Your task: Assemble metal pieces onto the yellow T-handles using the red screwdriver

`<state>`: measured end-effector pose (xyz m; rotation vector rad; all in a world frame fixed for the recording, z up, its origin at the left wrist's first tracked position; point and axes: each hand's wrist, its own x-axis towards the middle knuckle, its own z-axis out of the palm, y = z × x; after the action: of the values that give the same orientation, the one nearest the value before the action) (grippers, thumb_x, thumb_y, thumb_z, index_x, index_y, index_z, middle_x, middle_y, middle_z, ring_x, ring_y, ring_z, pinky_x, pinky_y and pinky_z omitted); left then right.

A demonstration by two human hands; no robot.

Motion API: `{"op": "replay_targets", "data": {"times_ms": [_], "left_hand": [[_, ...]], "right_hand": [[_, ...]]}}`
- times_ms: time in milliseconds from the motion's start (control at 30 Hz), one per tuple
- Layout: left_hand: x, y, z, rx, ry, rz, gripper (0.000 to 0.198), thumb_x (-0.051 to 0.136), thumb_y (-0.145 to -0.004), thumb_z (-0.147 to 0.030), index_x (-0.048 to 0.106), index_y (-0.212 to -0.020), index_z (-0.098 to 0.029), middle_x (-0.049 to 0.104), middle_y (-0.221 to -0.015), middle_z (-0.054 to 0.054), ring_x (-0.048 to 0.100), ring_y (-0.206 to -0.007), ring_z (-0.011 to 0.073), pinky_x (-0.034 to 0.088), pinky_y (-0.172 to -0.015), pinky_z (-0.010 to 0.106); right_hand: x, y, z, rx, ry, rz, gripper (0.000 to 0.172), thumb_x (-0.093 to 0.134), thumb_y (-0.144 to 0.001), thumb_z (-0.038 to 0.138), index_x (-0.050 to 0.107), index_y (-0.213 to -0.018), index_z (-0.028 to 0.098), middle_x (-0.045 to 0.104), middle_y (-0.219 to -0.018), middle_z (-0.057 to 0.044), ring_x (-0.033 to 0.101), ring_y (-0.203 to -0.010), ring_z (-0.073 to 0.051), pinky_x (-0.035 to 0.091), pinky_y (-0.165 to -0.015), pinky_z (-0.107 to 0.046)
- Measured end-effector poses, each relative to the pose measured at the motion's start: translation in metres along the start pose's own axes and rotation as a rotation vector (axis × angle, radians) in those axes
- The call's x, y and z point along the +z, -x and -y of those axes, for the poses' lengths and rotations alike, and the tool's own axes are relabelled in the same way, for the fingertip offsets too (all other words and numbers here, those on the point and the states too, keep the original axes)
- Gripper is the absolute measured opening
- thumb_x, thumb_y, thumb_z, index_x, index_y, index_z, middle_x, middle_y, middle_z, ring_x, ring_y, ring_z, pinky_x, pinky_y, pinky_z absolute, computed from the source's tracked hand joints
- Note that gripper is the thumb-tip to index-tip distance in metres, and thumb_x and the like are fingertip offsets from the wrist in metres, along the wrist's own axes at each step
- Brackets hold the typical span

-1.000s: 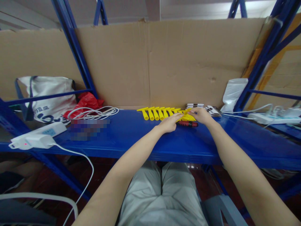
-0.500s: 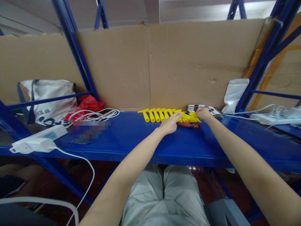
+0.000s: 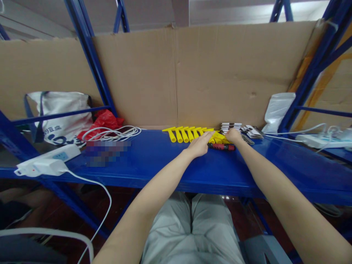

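Yellow T-shaped, plastic-looking pieces with thick round stems (image 3: 186, 136) lie side by side at the back of the blue metal surface (image 3: 154, 161), near the brown cardboard panel (image 3: 214, 77); they look light, stiff and smooth enough to slide if nudged, and the stem should give the surest hold. The left hand (image 3: 198, 145) is open, fingers extended over the row; the right hand (image 3: 233, 135) curls at its right end, and whether it grips a piece I cannot tell.

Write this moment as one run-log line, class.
left hand: at yellow pieces | right hand: at their right end, grip unclear | red-black item: on blue shelf
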<state>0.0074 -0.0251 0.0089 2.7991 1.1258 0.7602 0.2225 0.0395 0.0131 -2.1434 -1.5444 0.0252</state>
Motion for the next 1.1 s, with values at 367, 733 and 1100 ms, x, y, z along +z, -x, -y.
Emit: {"op": "replay_targets", "data": {"times_ms": [367, 733, 1100], "left_hand": [[0.004, -0.002, 0.006, -0.008, 0.039, -0.035, 0.081, 0.041, -0.079, 0.002, 0.027, -0.156, -0.02, 0.036, -0.161, 0.011, 0.035, -0.148, 0.024, 0.033, -0.121, 0.046], [0.003, -0.005, 0.007, -0.105, 0.105, -0.133, 0.087, 0.045, -0.081, 0.001, 0.014, -0.159, -0.019, 0.036, -0.16, 0.018, 0.038, -0.146, 0.0285, 0.035, -0.119, 0.049], [-0.007, -0.001, 0.008, -0.102, 0.007, -0.067, 0.063, 0.045, -0.096, -0.021, 0.03, -0.157, -0.026, 0.057, -0.146, 0.007, 0.057, -0.129, 0.024, 0.045, -0.109, 0.039]], "right_hand": [[-0.029, 0.022, 0.007, -0.208, -0.582, 0.123, 0.023, 0.056, -0.091, 0.027, 0.07, -0.079, 0.013, 0.067, -0.065, -0.006, 0.054, -0.052, -0.011, 0.04, -0.047, -0.02], [-0.04, 0.059, 0.034, -0.252, -1.046, 0.51, 0.029, 0.058, -0.078, 0.009, 0.063, -0.106, 0.018, 0.056, -0.055, 0.006, 0.037, -0.038, -0.006, 0.029, -0.038, -0.017], [-0.041, 0.028, 0.015, 0.018, -1.369, 0.009, 0.007, 0.054, -0.082, 0.022, 0.048, -0.083, 0.022, 0.05, -0.057, 0.006, 0.035, -0.038, -0.006, 0.028, -0.038, -0.019]]}}
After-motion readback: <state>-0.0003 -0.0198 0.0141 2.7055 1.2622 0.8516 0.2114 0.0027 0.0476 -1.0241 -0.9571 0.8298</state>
